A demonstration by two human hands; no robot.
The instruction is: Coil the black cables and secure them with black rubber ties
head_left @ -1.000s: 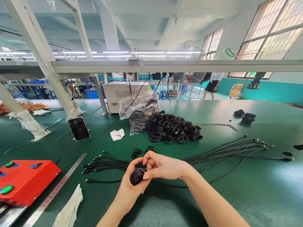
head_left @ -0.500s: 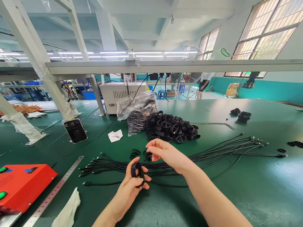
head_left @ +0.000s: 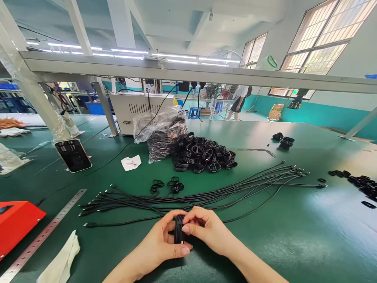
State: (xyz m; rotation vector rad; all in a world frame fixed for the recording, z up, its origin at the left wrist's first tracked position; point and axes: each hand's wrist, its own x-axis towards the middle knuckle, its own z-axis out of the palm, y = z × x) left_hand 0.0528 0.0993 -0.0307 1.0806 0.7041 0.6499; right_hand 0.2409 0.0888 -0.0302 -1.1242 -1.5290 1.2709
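Observation:
A small coiled black cable [head_left: 178,229] stands on edge between both my hands, low in the middle of the view. My left hand [head_left: 160,245] cups it from below and the left, thumb and fingers closed on it. From the right, my right hand [head_left: 206,230] pinches the same coil with its fingertips. Just beyond lies a long bundle of straight black cables [head_left: 206,194] spread across the green table [head_left: 294,243]. Small black bands [head_left: 166,186] lie behind the bundle.
A heap of coiled black cables [head_left: 203,154] and a plastic bag of more [head_left: 159,133] sit mid-table before a white machine [head_left: 138,108]. A red box [head_left: 17,220], steel ruler [head_left: 44,235] and white cloth [head_left: 60,263] lie left. A phone [head_left: 73,155] leans upright. A person [head_left: 240,100] stands far back.
My right hand came back from above the bundle and closed on the coil with my left hand. The view has shifted right and down.

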